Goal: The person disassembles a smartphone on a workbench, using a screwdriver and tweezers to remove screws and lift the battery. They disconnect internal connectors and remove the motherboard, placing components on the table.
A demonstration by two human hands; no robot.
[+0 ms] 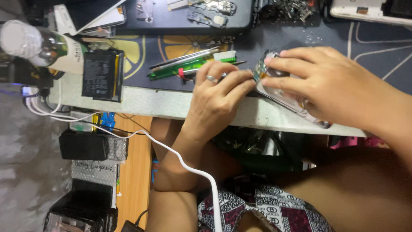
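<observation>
My right hand grips an opened phone that lies tilted over the table's front edge, its circuit parts showing at the top end. My left hand, with a ring on one finger, has its fingers pinched together against the phone's upper left corner. A thin tool with a red band sticks out to the left from under those fingers. Whether the tool's tip touches the phone is hidden by the fingers.
A green toothbrush and pens lie just beyond my left hand. A black battery pack and a bottle are at the left. A dark tray with phone parts and a pile of small metal parts sit at the back. A white cable crosses my lap.
</observation>
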